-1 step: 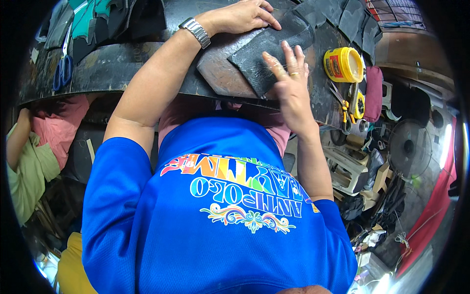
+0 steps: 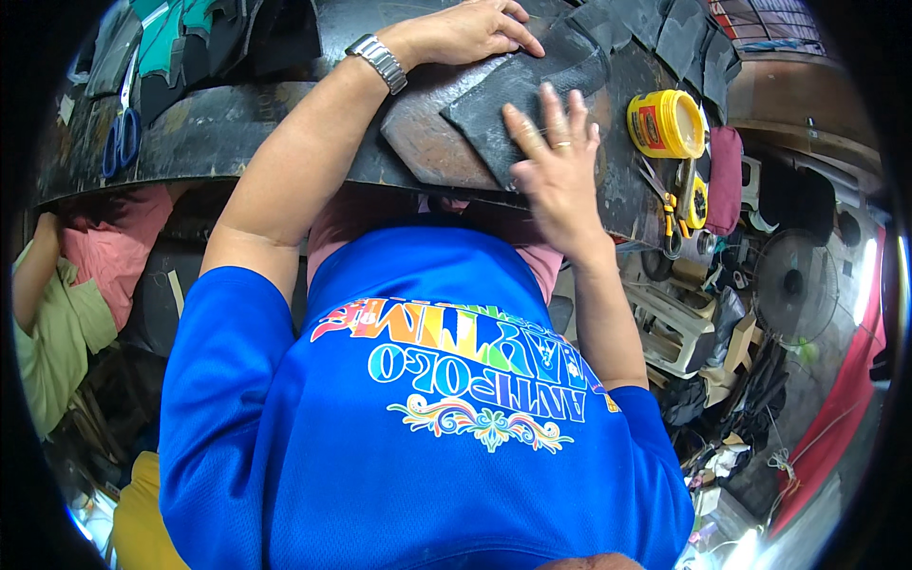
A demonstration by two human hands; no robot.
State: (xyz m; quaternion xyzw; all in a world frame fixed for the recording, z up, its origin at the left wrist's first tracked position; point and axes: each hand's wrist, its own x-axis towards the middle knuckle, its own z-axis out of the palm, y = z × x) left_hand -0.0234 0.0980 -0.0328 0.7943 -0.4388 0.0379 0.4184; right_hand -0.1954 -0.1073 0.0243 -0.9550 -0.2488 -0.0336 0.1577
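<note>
A shiny black sheet (image 2: 480, 112), possibly leather, lies on a worn brown slab (image 2: 420, 142) at the table's near edge. My left hand (image 2: 472, 30) rests at the sheet's far-left side, fingers stretched and fingertips at its upper edge. Over the sheet's right part my right hand (image 2: 560, 176) has its fingers spread, slightly blurred; it seems to touch the surface but the contact under the palm is hidden. Neither hand grips anything. A yellow tub (image 2: 665, 124) with pale contents stands open to the right, beyond my right hand.
Yellow-handled scissors (image 2: 673, 214) and a maroon bundle (image 2: 726, 180) lie near the tub. Blue-handled scissors (image 2: 122, 141) and green and black pieces (image 2: 171, 52) sit at left. Black cut pieces (image 2: 679, 43) pile up at back right. Another person's arm (image 2: 36, 266) shows at far left.
My right hand has shifted slightly left and toward me over the black sheet. My left hand has stayed in place.
</note>
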